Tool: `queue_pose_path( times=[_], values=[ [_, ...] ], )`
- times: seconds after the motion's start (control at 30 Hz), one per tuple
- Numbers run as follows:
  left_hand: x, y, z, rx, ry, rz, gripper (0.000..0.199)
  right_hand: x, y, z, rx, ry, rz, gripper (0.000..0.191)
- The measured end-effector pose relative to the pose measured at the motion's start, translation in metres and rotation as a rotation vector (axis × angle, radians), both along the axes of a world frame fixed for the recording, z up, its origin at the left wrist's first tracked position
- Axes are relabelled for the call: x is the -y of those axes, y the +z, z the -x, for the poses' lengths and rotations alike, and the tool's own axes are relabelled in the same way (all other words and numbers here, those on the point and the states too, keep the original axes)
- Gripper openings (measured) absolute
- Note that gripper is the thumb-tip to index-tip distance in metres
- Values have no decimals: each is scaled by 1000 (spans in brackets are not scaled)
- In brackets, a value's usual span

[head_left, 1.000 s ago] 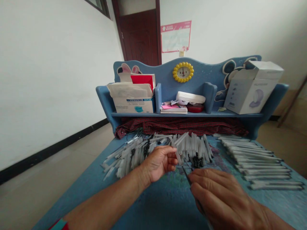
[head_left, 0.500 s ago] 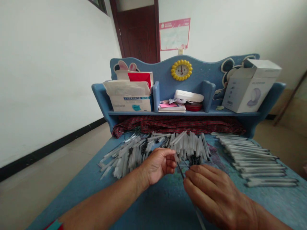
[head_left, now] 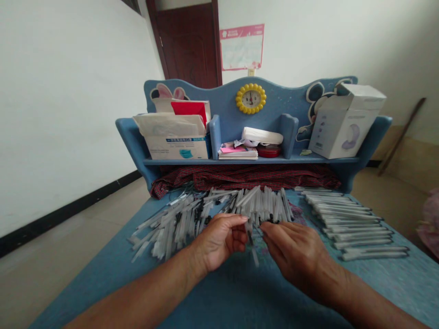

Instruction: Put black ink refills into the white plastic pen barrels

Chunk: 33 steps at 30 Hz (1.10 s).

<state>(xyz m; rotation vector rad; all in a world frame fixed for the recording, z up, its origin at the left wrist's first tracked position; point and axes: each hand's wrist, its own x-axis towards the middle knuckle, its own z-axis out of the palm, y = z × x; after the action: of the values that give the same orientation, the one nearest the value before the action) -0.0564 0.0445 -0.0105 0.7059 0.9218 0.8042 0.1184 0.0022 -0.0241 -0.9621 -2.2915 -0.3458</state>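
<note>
My left hand point(head_left: 224, 240) is closed, its thumb and forefinger pinched on a slim pen point(head_left: 254, 253) with a dark stretch and a clear, whitish end. The pen hangs down between my hands and is blurred. Close on its right, my right hand point(head_left: 295, 256) has its fingers drawn together at the small black parts point(head_left: 272, 220); what its fingertips hold is hidden. Behind my hands lies a pile of clear pen barrels point(head_left: 257, 201). A looser heap of barrels and dark pieces point(head_left: 171, 226) spreads beyond my left forearm.
At the right, pens point(head_left: 350, 219) lie in a stacked row on the blue table point(head_left: 219, 301). A checked cloth point(head_left: 240, 176) runs below the blue shelf point(head_left: 305, 161), which carries a mask box point(head_left: 181, 144), a white carton point(head_left: 343, 125) and a yellow-rimmed clock point(head_left: 250, 98).
My right hand has moved forward to the small black parts. The pen between my hands now hangs more steeply, apart from the right hand. The view has shifted slightly right.
</note>
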Motion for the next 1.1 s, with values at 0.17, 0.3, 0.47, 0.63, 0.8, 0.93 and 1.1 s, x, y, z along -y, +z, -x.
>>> queue_pose_path(
  times=[0.17, 0.3, 0.47, 0.63, 0.8, 0.93, 1.1],
  values=[
    [-8, 13, 9, 84, 88, 38, 11, -17, -1, -22, 31, -230, 194, 14],
    [-13, 21, 15, 111, 148, 24, 16, -24, 2, -33, 144, -339, 362, 16],
    [-12, 14, 13, 69, 102, 19, 17, -24, 2, -28, 288, -363, 419, 18],
    [-9, 10, 8, 55, 63, -32, 15, -27, -1, -12, 346, -437, 480, 25],
    [-7, 9, 8, 49, 35, -80, 4, -29, -3, -3, 344, -470, 504, 17],
    [-8, 6, 9, 49, 26, -96, 2, -30, -2, -7, 309, -459, 528, 11],
    [-9, 4, 9, 46, 58, -92, 1, -30, 2, -17, -56, -261, 641, 6]
  ],
)
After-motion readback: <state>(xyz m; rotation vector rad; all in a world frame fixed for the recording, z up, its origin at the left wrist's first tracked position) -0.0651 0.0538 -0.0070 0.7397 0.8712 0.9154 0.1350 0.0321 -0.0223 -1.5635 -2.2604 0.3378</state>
